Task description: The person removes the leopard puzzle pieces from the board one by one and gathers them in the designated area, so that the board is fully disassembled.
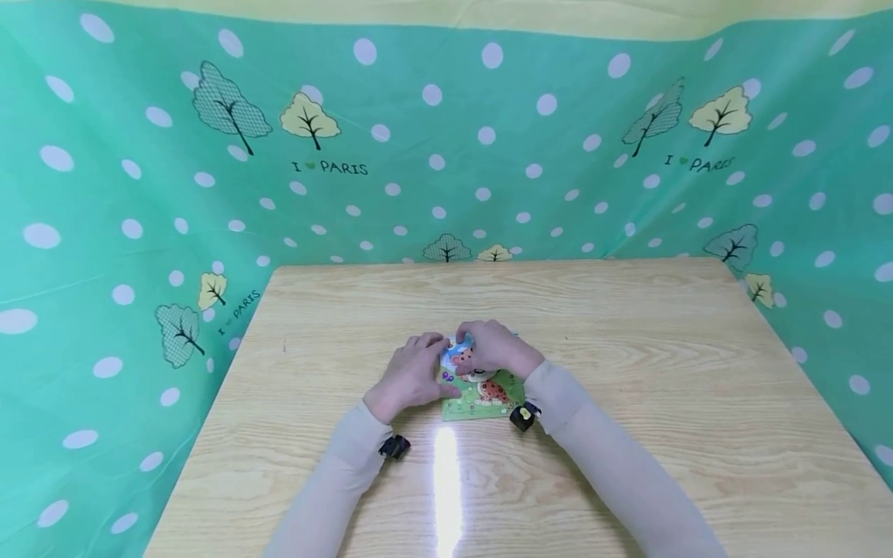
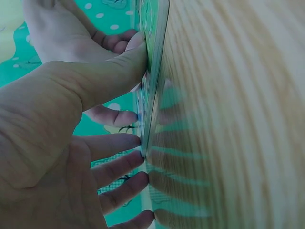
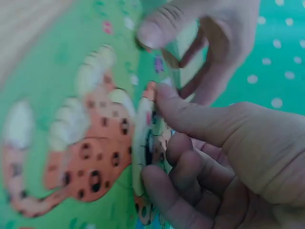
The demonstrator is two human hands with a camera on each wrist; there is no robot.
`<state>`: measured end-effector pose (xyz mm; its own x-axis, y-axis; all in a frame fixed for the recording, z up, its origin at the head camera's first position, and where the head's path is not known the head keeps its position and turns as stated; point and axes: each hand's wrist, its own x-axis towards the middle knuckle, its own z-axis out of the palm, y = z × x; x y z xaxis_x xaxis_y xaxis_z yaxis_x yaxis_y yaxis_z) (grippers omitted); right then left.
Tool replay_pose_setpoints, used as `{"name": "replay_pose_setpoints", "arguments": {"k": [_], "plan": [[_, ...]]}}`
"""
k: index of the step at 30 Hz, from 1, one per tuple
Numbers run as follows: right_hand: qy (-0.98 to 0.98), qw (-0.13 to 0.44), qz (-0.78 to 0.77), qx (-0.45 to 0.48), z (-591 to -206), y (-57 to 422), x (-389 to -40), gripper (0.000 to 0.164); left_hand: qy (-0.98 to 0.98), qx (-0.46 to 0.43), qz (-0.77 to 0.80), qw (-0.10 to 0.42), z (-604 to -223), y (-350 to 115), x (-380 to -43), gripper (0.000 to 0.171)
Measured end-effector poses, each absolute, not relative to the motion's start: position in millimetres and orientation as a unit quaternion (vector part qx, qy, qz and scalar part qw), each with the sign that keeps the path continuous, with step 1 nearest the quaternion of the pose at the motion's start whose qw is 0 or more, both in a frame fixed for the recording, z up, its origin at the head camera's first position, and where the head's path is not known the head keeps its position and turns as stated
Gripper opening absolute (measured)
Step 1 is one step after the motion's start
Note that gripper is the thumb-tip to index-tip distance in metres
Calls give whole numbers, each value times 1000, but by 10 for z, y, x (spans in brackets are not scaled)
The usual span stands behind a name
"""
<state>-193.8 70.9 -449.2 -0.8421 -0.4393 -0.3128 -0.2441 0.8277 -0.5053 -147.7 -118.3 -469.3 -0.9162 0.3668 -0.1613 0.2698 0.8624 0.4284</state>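
1. From my station, I see a green dotted cloth (image 1: pixel 432 209) filling the upper part and both sides of the head view, printed with trees.
2. The wooden desk (image 1: pixel 628 325) spreads across the middle and bottom of that frame.
3. Two pale sleeves (image 1: pixel 617 461) reach in from the bottom edge, a dark strap (image 1: pixel 522 418) at each wrist.
4. I find the picture board (image 1: pixel 456 411) flat on the desk, just below the frame's centre, showing a spotted animal on green.
5. The left hand (image 1: pixel 414 372) sits at the board's left side, fingers spread wide, thumb on its surface.
6. The right hand (image 1: pixel 498 346) is over the board's upper part, fingers narrow, pinching a piece.
7. That piece, the animal-face piece (image 3: pixel 138 152), I see tilted up near the centre of the right wrist view, between thumb and finger.
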Motion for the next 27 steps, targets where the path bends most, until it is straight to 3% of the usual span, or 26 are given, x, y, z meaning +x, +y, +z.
{"name": "replay_pose_setpoints", "arguments": {"k": [8,19,23,27], "plan": [[914,258,-259,-174,-4517,745,-2011,51,957,161,210,120,-4720,-1159,-1463,102],[913,251,-276,-164,-4538,748,-2001,59,959,153,209,115,-4718,-1170,-1490,105],[903,238,-327,-148,-4594,819,-1988,51,959,155,209,110,-4722,-1166,-1491,104],[884,207,-396,-134,-4701,900,-1985,31,960,152,210,109,-4723,-1164,-1499,106]]}}
